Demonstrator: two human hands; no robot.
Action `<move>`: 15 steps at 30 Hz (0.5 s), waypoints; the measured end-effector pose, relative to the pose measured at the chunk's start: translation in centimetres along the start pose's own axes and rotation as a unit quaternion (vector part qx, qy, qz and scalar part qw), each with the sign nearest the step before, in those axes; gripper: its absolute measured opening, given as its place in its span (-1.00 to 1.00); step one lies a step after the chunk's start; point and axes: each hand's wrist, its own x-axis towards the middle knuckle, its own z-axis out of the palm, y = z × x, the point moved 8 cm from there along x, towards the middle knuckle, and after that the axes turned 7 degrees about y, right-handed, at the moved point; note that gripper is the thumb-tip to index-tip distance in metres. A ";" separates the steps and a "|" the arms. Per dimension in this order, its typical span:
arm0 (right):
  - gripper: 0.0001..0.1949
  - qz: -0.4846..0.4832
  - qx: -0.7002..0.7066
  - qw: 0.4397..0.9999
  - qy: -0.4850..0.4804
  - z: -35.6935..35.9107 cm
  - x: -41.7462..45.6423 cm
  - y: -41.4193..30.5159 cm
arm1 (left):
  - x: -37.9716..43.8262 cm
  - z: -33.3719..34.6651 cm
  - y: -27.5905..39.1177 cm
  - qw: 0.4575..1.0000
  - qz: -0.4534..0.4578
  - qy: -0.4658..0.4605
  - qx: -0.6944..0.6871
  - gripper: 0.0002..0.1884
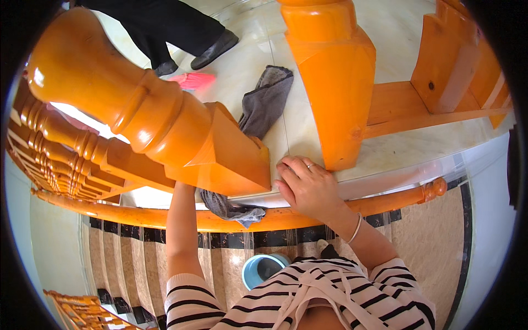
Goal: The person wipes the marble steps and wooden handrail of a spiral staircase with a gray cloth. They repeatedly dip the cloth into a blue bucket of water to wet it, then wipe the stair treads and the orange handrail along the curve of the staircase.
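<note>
My right hand [308, 185] rests on the edge of the pale tiled floor [303, 138], between two turned wooden baluster posts; a ring and a bracelet are on it, and I see nothing in it. My left forearm reaches up behind the thick post [222, 152], which hides the left hand. One grey cloth [231, 208] hangs over the orange wooden handrail [288, 218] near that post's foot. Another grey cloth [266, 101] lies crumpled on the tiles beyond the post.
Below stands a light blue bucket [251, 274] with dark contents, on the stone stairs [148, 255]. More balusters [78, 152] run left. The second post [338, 95] stands right. A person in black trousers and shoes [214, 49] stands beyond, near a pink item [194, 80].
</note>
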 end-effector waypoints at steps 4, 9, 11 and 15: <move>-0.77 -0.001 0.014 1.000 -0.002 0.3 0.1 -0.3 | -5.5 0.2 -2.7 0.978 -0.075 0.171 -0.089 -0.65; -0.74 -0.002 0.004 1.000 -0.021 0.8 0.1 -0.5 | -9.7 1.4 -0.2 0.955 -0.061 0.240 0.164 -0.67; -0.75 0.002 -0.018 1.000 -0.011 0.7 0.6 -0.3 | -10.5 2.1 3.2 0.944 0.017 0.222 0.245 -0.68; -0.80 0.004 -0.030 0.999 -0.032 1.0 0.9 -1.3 | -11.9 3.4 3.3 0.951 -0.030 0.220 0.217 -0.76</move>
